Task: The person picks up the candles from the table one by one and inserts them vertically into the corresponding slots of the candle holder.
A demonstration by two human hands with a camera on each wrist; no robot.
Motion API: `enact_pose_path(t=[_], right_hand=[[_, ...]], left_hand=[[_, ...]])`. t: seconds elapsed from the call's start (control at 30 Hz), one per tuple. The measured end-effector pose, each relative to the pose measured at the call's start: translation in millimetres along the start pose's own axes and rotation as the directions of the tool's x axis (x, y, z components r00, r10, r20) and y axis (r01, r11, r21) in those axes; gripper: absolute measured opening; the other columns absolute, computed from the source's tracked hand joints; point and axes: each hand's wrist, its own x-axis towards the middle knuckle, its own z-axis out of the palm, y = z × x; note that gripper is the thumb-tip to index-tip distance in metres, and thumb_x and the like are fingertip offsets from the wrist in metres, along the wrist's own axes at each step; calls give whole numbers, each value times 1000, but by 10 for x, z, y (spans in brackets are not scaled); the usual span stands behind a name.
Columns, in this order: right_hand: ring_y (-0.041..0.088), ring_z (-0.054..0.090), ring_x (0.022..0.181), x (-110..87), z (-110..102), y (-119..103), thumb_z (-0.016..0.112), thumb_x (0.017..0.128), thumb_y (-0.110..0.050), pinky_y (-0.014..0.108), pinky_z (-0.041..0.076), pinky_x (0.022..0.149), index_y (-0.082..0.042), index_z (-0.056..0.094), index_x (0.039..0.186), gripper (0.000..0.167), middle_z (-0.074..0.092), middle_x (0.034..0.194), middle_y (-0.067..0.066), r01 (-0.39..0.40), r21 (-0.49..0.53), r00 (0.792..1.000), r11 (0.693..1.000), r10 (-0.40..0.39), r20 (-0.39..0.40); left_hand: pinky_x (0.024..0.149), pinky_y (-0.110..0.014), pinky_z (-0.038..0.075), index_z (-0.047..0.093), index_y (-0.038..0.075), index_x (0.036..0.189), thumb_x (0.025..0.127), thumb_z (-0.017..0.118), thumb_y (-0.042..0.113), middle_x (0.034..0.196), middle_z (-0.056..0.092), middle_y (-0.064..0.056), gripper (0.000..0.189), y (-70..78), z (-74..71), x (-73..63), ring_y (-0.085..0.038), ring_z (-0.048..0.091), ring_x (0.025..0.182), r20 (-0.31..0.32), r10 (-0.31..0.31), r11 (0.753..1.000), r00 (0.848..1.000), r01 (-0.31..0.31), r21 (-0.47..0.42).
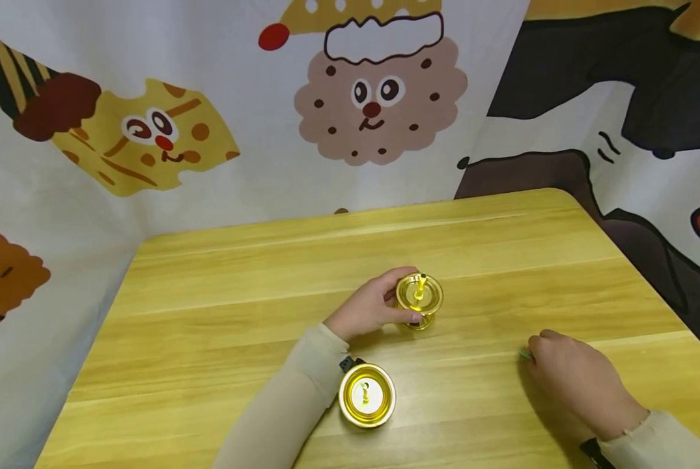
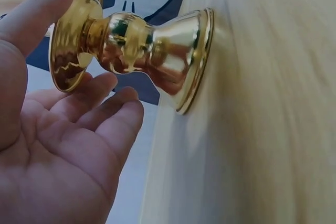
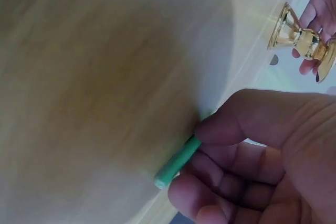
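My left hand [image 1: 379, 306] holds a shiny gold candle holder [image 1: 422, 294] that stands upright on the table. In the left wrist view its thumb lies at the rim of the upper dish and its fingers are on the far side, under the dish. A short spike rises from the middle of that dish. Off to the right, low over the table, my right hand [image 1: 581, 378] pinches a thin green stick [image 3: 178, 162] between thumb and fingers. Part of the stick is hidden behind the thumb.
A second round gold holder [image 1: 367, 426] with a small post in its middle stands beside my left forearm. Wood-grain tabletop [image 1: 238, 293] lies under everything. Behind its far edge hangs a white cloth [image 1: 256, 182] with cartoon prints.
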Motion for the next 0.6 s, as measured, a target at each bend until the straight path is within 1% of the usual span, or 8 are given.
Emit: enact_pose_path(t=[0.1,0.23,0.33,0.43,0.5,0.6], right_hand=[[11,38,55,26,-3,37,69,89,-6,28,37,49,-15,49,66,32,42,61,-3,8,31,999,999,-9,53],[12,33,56,64,-6,86,65,88,-4,27,31,52,-15,43,64,35,38,59,-3,25,67,996,997,-30,83],[12,33,56,84,-18,92,67,87,-5,26,29,52,-15,43,64,35,37,59,-3,8,112,995,994,-19,94],[12,35,56,97,-46,61,68,86,-9,26,29,52,-15,46,67,30,38,59,-4,-37,179,994,983,19,104],[11,36,56,98,-65,20,69,85,-10,26,30,53,-14,49,70,26,40,60,-5,-54,225,995,973,35,90],[9,38,56,99,-98,-62,71,87,-12,26,33,53,-14,55,74,20,44,61,-7,-42,266,999,963,35,30]], left_hand=[[99,-24,49,39,9,153,84,82,8,133,63,-5,81,-33,5,1,-10,62,117,2,8,1000,1000,-8,18],[97,-24,51,39,8,153,84,82,8,128,65,-2,81,-63,5,-12,-9,63,114,-1,15,1000,1000,-15,19],[96,-25,52,38,7,153,84,82,7,128,66,-3,82,-68,6,-19,-10,64,113,-1,21,1000,1000,-21,14],[95,-26,53,37,6,153,84,82,7,128,66,-6,82,-67,11,-19,-10,65,112,4,24,1000,1000,-24,8],[95,-26,53,36,5,154,84,81,7,129,66,-7,83,-63,15,-18,-11,65,112,5,23,1000,1000,-23,5],[95,-25,53,36,5,154,84,82,6,129,66,-8,84,-48,17,-19,-11,65,112,0,11,1000,1000,-11,4]])
